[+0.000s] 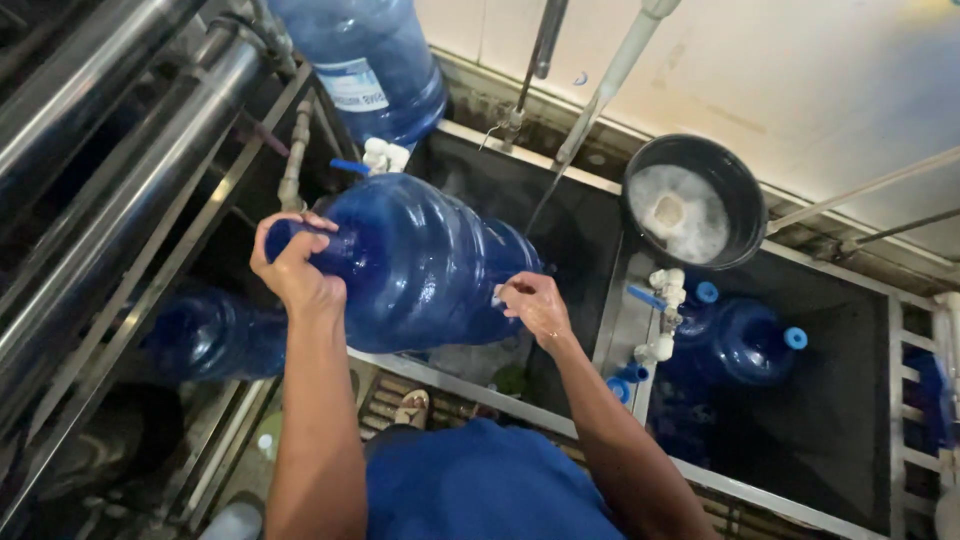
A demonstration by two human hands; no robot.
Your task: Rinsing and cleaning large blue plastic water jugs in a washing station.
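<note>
The big blue jug (420, 262) lies on its side over the dark sink (590, 215), with its long way running from hand to hand. The left hand (292, 268) is wrapped tight round the neck. The right hand (535, 305) pinches something small and white against the jug's bottom; I cannot make out what. Another jug (365, 60) is cut off above.

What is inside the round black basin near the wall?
The black basin holds white foam with a pale round lump in its middle. The foam covers whatever lies underneath, so the bottom cannot be seen.
</note>
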